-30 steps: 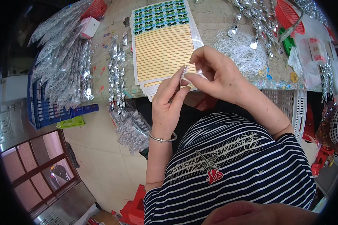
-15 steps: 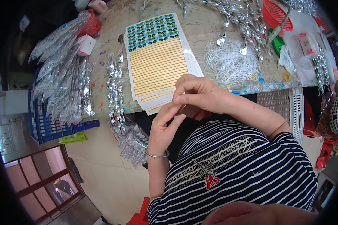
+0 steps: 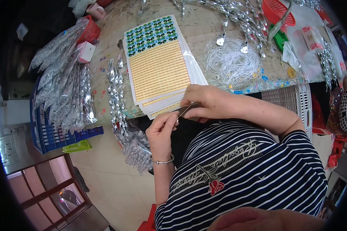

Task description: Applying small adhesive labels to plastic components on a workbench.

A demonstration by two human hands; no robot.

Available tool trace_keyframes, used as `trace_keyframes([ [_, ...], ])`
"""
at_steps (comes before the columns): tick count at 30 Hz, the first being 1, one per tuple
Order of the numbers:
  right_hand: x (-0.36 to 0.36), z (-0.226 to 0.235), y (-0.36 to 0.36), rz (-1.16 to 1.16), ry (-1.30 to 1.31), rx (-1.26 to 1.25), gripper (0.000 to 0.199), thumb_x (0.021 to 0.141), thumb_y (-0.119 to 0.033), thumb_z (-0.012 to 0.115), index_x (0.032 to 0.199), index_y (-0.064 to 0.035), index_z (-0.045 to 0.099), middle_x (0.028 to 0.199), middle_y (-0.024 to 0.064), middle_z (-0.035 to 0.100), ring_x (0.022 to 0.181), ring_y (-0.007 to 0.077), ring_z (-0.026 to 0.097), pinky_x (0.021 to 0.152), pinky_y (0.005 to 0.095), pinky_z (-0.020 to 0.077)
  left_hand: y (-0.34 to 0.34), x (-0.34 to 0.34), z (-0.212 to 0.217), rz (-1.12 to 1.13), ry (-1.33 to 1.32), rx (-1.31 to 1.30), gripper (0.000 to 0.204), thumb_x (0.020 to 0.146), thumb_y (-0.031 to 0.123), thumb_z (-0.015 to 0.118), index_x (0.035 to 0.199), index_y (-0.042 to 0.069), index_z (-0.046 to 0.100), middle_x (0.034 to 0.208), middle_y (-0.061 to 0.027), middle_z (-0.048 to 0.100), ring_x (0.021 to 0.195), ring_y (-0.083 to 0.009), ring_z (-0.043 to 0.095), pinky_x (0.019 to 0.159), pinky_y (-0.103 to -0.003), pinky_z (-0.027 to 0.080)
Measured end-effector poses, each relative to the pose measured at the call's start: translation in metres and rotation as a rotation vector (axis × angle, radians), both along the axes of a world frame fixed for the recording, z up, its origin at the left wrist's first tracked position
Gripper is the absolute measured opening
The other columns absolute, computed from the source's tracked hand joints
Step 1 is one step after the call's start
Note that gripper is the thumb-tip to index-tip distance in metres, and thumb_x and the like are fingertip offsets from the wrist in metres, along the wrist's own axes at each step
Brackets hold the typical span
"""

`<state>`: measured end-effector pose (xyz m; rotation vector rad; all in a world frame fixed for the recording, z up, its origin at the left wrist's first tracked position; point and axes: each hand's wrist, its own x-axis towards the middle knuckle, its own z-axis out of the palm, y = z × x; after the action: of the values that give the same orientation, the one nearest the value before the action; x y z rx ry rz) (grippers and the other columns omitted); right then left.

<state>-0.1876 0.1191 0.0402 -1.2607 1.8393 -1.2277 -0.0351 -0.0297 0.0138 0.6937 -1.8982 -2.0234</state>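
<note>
Above the table's near edge my two hands are close together, fingertips nearly meeting. My right hand (image 3: 206,102) is closed in a pinch on a small dark grey flat piece (image 3: 188,109), whose kind I cannot make out. A thin pale line like string shows against it, toward the left fingertips. My left hand (image 3: 160,131), with a bangle at the wrist, also pinches; what is in its fingertips is too small to tell. Just beyond lies a stack of sticker sheets (image 3: 160,71), yellow with rows of green-blue ovals at the far end.
Silver twisted spirals (image 3: 116,90) hang over the near edge at left. Bagged spirals (image 3: 63,84) fill a blue crate (image 3: 50,140) farther left. A tangle of white string (image 3: 233,61), more spirals (image 3: 235,23) and a red basket (image 3: 277,12) lie at right. A grey crate (image 3: 304,111) stands below.
The dark flat piece now shows between my hands, where it was not visible before. My left fingers have closed into a pinch, and my hands have moved slightly apart.
</note>
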Motion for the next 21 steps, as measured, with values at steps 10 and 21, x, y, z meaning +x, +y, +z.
trace_keyframes([
  [10,-0.049,-0.002,0.060,-0.173,0.086,0.061,0.010,0.088,-0.010,0.062,0.087,-0.0001,0.063,0.082,0.0054,0.059,0.078,0.0162,0.057,0.071,0.0279,0.0446,-0.023,0.038,-0.013,0.047,-0.144,-0.024,0.012,0.085,0.006,0.066,0.092,-0.002,0.070,0.087,-0.0053,0.066,0.067,-0.0079,0.056,0.060,-0.020,0.046],
  [21,-0.002,0.012,-0.007,-0.095,0.204,-0.243,0.006,0.086,-0.006,0.061,0.089,-0.0009,0.062,0.082,0.0056,0.060,0.080,0.0176,0.057,0.072,0.0284,0.0452,0.003,-0.014,0.019,0.036,0.102,-0.088,0.012,0.087,0.001,0.062,0.095,-0.005,0.069,0.093,-0.0081,0.069,0.087,-0.0127,0.064,0.079,-0.023,0.049],
])
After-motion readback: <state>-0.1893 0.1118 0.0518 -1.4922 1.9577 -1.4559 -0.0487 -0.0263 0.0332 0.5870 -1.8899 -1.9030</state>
